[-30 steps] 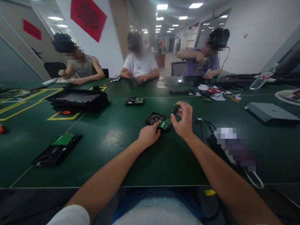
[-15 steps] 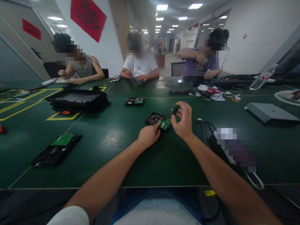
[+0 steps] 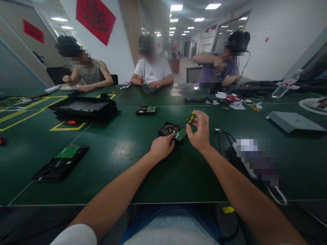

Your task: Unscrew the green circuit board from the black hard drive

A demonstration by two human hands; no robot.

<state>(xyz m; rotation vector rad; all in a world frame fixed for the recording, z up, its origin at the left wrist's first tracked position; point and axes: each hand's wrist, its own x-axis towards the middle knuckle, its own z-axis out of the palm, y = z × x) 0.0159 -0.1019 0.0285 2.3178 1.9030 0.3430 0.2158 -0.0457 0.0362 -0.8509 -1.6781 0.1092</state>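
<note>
A hard drive (image 3: 167,128) with a green circuit board lies on the green table in front of me. My left hand (image 3: 163,147) grips its near edge, fingers pressed on the board. Between the fingertips of my right hand (image 3: 200,131) is a small screwdriver (image 3: 191,118) with a yellow and black handle, held tilted over the drive's right end. The screwdriver's tip is too small to make out, so I cannot tell whether it touches a screw. Another hard drive (image 3: 146,110) rests farther back, and a larger black unit with a green board (image 3: 63,161) lies at the left.
Stacked black trays (image 3: 84,109) stand at the left, an orange-handled tool (image 3: 69,122) before them. Right are a grey metal box (image 3: 296,121), a cable (image 3: 224,133), red scissors (image 3: 233,98) on paper scraps and a plastic bottle (image 3: 286,85). Several people sit across the table.
The screwdriver handle has turned in my right fingers, showing more of its yellow side. My left hand and the hard drive stay in place.
</note>
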